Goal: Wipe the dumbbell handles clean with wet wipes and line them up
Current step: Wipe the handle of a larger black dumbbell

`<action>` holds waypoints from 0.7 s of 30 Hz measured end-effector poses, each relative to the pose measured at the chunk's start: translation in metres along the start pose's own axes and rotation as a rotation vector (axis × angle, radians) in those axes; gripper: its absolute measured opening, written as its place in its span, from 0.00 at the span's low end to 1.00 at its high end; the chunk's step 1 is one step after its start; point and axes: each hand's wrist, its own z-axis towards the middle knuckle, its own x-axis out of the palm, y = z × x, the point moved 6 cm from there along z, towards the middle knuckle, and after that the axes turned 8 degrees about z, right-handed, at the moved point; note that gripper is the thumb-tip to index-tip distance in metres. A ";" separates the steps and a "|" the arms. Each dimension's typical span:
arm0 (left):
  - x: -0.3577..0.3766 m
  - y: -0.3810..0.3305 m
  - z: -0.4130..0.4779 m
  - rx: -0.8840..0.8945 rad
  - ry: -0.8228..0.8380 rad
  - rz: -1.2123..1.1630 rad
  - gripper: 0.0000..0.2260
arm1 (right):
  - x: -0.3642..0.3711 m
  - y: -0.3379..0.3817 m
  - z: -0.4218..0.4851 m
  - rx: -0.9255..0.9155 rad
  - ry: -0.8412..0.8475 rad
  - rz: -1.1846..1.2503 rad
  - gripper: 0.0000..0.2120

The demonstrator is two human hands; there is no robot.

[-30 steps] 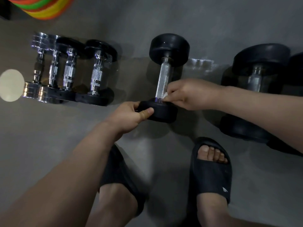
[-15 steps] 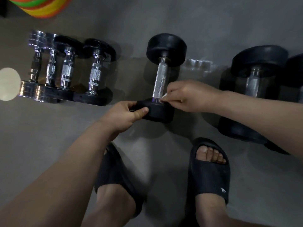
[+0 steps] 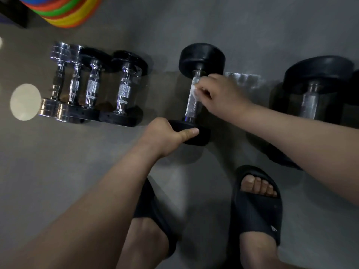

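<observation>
We steady the dumbbell [image 3: 202, 59] lying on the floor [image 3: 58, 171] near centre, its handle [image 3: 191, 108] running twelve to six. Our left hand [image 3: 167, 136] curls round the near head at six, thumb across the rubber, likely to stop it rolling. Our right hand [image 3: 219, 94] pinches a wet wipe [image 3: 194, 92] against the handle's upper part, fingers bent. Four smaller dumbbells [image 3: 93, 88] sit lined up at nine; a bigger dumbbell [image 3: 312, 94] lies at three.

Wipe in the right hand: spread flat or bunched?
Bunched. Only a small white wad of the wet wipe shows, pinched in the right hand against the handle of the dumbbell.
</observation>
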 end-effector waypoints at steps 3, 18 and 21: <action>0.000 -0.001 0.001 -0.013 -0.011 0.015 0.24 | 0.013 0.011 -0.022 -0.087 0.156 0.034 0.06; 0.003 0.002 0.005 0.004 -0.040 0.011 0.23 | 0.011 0.003 -0.007 -0.132 0.029 -0.147 0.13; 0.005 0.002 0.005 0.027 -0.039 0.002 0.21 | 0.001 -0.001 0.017 -0.055 -0.088 -0.282 0.10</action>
